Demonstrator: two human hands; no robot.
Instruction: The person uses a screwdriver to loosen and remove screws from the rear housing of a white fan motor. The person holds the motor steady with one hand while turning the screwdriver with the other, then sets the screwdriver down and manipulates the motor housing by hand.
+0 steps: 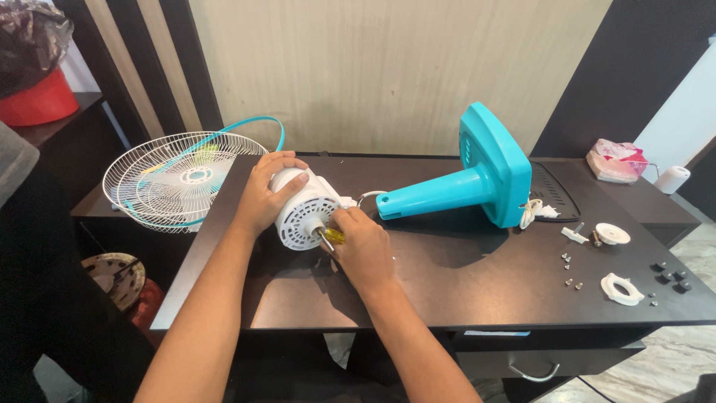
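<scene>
A white fan motor housing (302,213) with a vented front lies on its side on the dark table (462,291). My left hand (267,192) grips it from the top and back. My right hand (362,245) is shut on a yellow-handled screwdriver (332,236), whose tip touches the housing's front face near the shaft. The teal fan stand (477,179) lies on its side behind, its neck pointing at the motor and its square base up at the right.
White wire fan guards (179,179) with a teal rim rest off the table's left end. Several small screws (570,270), white plastic nuts and rings (620,288) and dark knobs (671,276) lie at the right. A tissue pack (615,160) sits at the back right.
</scene>
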